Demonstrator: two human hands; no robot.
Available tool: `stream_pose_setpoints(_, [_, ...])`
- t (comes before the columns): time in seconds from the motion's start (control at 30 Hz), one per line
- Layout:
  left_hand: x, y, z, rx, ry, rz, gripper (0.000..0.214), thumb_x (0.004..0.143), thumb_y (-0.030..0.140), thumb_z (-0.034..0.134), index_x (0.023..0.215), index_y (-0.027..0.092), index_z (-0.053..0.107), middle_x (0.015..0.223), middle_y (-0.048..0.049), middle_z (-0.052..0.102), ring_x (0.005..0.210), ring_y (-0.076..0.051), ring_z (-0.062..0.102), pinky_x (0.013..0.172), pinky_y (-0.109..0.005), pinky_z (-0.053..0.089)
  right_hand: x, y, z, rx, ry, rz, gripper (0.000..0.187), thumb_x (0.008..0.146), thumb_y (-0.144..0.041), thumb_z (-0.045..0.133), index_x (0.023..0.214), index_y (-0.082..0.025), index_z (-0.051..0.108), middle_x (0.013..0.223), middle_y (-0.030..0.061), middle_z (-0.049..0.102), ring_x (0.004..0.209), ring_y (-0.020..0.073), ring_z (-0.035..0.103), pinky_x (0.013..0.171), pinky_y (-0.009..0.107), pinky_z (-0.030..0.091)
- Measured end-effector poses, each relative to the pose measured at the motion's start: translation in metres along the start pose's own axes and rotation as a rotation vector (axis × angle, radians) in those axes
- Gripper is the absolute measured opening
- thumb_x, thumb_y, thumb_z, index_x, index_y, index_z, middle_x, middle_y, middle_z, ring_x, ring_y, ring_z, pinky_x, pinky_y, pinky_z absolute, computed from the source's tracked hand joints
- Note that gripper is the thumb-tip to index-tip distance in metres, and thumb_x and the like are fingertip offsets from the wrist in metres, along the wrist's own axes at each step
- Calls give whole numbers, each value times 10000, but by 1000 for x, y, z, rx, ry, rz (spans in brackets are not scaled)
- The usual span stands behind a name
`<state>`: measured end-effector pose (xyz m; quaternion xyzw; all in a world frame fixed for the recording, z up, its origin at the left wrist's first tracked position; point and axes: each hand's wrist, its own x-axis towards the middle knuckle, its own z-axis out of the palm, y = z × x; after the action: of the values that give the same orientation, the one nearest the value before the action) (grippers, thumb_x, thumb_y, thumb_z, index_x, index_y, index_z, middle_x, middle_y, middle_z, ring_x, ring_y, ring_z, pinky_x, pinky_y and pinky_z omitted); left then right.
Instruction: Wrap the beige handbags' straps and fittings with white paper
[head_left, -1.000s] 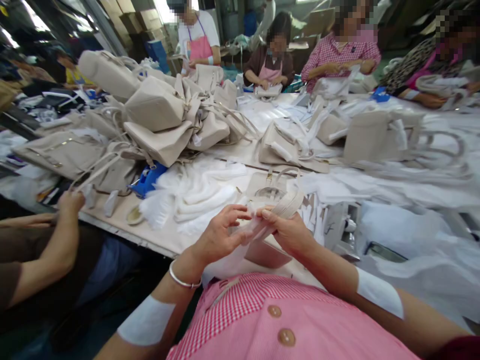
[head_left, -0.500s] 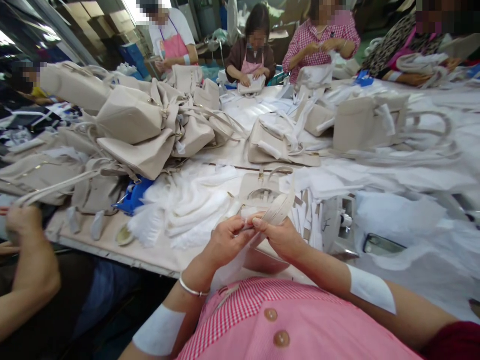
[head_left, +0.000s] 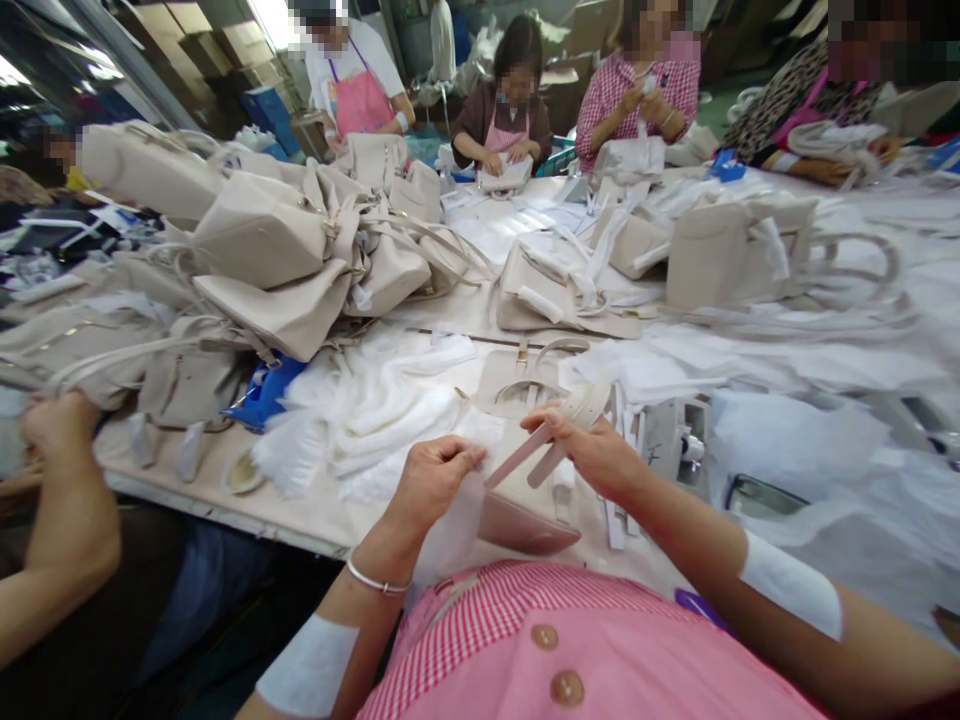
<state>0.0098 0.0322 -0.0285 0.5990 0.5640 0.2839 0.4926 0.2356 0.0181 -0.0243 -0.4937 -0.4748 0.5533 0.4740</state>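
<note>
My left hand [head_left: 433, 482] is closed in a pinch on a thin white translucent wrapping sheet [head_left: 459, 522], which hangs down toward my apron. My right hand [head_left: 600, 452] grips a beige strap [head_left: 519, 457]; part of it loops above my fingers and its loose ends point down and left. Just beneath both hands lies a beige handbag [head_left: 529, 522], partly covered by the sheet and strap. Beyond it a looped handle [head_left: 562, 347] and gold-coloured fittings show. Left of my left hand is a heap of white fluffy sheets [head_left: 390, 400].
A high pile of beige handbags [head_left: 262, 230] fills the table's left side. A blue tray [head_left: 266, 392], a round dish [head_left: 244, 474], a metal device [head_left: 679, 445] and a dark phone-like object [head_left: 765, 496] lie nearer. Co-workers sit opposite; another person's arm [head_left: 67, 520] is at left.
My hands have moved apart, the right one going rightward with the strap and the left one slightly left with the white sheet. More of the handbag below now shows.
</note>
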Motion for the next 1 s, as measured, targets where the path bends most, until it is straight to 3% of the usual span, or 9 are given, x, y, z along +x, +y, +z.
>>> stream_pose_setpoints(0.13, [-2,-6,-5,-58,64,-12,319,736,437,699,619,147,635,527,45,522,490,-78,426,458,-192,326,3,-11,-19,122,-50,28,445,788,-567,643,899,-146,736,573,25,607,543,173,590,485,303,503])
stream_pose_setpoints(0.3, [-7,-2,-3,-114,71,33,271,726,393,722,631,150,649,561,43,548,532,-84,450,494,-195,355,13,-33,-25,168,68,-79,297,731,-447,753,736,-154,700,491,-3,546,446,114,482,385,241,379])
stream_pose_setpoints(0.5, [-12,4,-4,-73,35,84,234,741,367,716,648,154,687,602,28,608,598,-109,523,562,-210,401,21,-46,-11,135,120,-96,341,743,-458,735,634,-159,613,493,-6,541,427,96,459,359,219,321])
stream_pose_setpoints(0.77, [-16,10,-6,-56,33,108,215,771,353,693,707,150,723,642,11,644,638,-121,547,608,-216,408,21,-48,-1,-103,125,-135,400,773,-478,690,566,-151,590,498,8,557,435,103,483,396,234,378])
stream_pose_setpoints(1.0, [-15,18,-1,17,-8,158,235,819,353,635,731,152,720,604,26,579,584,-97,473,544,-204,352,10,-24,24,-292,-42,-127,388,824,-456,616,578,-156,605,510,0,570,468,104,499,456,228,394])
